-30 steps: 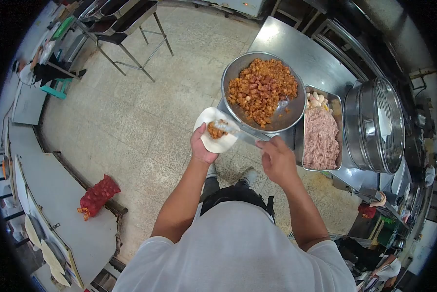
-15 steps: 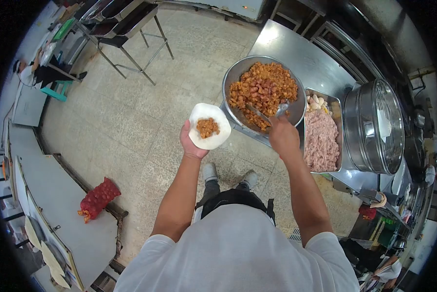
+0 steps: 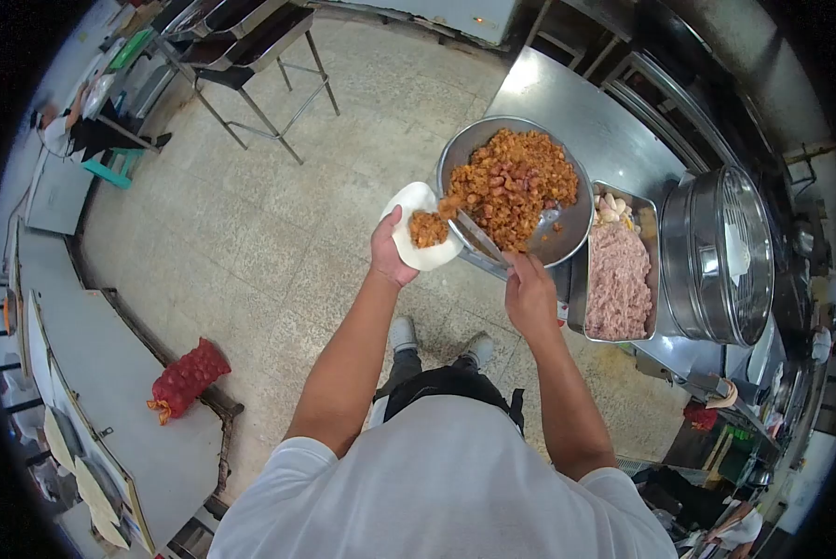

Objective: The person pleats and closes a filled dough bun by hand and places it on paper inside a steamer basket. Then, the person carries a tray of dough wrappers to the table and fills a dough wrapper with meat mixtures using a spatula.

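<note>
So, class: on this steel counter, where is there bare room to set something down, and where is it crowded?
Bare steel counter lies behind the filling bowl, toward the far edge. The near end is crowded: bowl, minced-meat tray and steamer sit packed side by side, with the right hand and left hand at the bowl's near rim.

Round white dough wrapper [image 3: 418, 244], cupped, brown filling [image 3: 427, 228] at centre, flat metal spatula [image 3: 478, 239] slanted above.
</note>
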Action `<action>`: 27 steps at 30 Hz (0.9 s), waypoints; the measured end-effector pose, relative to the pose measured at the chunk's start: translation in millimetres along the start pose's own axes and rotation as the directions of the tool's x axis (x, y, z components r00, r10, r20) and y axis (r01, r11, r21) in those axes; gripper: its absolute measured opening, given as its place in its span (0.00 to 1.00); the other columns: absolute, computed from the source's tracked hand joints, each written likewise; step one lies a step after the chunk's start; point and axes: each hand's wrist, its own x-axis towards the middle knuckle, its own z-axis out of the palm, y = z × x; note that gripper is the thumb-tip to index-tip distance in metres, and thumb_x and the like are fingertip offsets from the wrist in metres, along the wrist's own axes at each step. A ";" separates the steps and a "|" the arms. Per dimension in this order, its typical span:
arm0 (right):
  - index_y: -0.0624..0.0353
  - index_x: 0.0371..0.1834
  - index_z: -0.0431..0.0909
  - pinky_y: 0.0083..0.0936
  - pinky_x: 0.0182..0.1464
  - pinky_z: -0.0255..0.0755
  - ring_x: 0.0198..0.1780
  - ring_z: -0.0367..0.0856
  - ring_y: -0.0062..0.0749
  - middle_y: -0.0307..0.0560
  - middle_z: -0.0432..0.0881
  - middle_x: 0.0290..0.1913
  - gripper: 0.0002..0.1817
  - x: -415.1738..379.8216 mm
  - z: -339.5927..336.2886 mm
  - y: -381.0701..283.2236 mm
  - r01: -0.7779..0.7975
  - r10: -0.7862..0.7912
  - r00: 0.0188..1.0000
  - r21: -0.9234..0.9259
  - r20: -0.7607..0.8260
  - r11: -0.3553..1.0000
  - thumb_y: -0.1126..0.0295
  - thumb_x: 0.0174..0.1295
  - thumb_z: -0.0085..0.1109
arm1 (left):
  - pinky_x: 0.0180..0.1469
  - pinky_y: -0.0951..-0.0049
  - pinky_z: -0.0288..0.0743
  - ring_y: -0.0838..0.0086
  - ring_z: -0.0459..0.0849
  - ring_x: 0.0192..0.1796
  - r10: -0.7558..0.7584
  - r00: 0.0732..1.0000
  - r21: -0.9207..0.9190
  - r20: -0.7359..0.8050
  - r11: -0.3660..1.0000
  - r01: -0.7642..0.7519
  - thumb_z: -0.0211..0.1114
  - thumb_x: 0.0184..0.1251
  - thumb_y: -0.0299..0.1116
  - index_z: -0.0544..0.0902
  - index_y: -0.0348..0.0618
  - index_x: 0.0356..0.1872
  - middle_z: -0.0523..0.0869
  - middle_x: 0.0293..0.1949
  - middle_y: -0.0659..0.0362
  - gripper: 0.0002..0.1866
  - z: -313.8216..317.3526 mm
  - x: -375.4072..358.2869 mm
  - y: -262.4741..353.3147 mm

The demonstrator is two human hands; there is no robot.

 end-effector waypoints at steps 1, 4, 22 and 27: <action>0.60 0.49 0.80 0.43 0.45 0.76 0.42 0.82 0.55 0.57 0.81 0.41 0.18 -4.8 -1.2 -8.2 0.013 -0.013 1.000 0.027 -0.018 1.000 0.84 0.55 0.55 | 0.69 0.44 0.66 0.49 0.75 0.66 0.004 1.000 -0.002 -0.004 1.000 -0.004 0.55 0.71 0.48 0.68 0.41 0.69 0.75 0.64 0.45 0.30 -1.9 -2.8 -1.3; 0.57 0.49 0.81 0.42 0.44 0.76 0.42 0.82 0.53 0.54 0.81 0.42 0.18 -19.6 6.3 -21.8 0.023 -0.022 1.000 0.025 -0.015 0.999 0.82 0.55 0.56 | 0.69 0.44 0.66 0.49 0.75 0.66 -0.016 1.000 -0.060 0.010 0.998 0.016 0.57 0.70 0.48 0.69 0.40 0.68 0.75 0.64 0.45 0.31 -10.8 -10.5 -9.2; 0.55 0.45 0.83 0.44 0.40 0.77 0.38 0.82 0.51 0.54 0.79 0.36 0.16 -10.8 -79.9 -27.0 0.103 -0.056 0.970 -0.190 0.238 0.976 0.79 0.53 0.56 | 0.70 0.42 0.65 0.48 0.74 0.66 0.055 0.998 -0.134 -0.006 0.989 -0.055 0.62 0.63 0.48 0.70 0.39 0.68 0.77 0.64 0.45 0.35 -41.9 -48.9 -21.8; 0.56 0.44 0.83 0.46 0.40 0.78 0.38 0.84 0.53 0.56 0.80 0.35 0.14 13.7 -114.1 11.4 -0.029 0.133 0.974 -0.483 0.182 0.875 0.77 0.55 0.54 | 0.71 0.42 0.64 0.46 0.73 0.67 0.015 0.999 -0.147 -0.037 0.989 -0.020 0.61 0.64 0.52 0.69 0.40 0.69 0.75 0.66 0.44 0.37 -50.7 -56.3 -29.8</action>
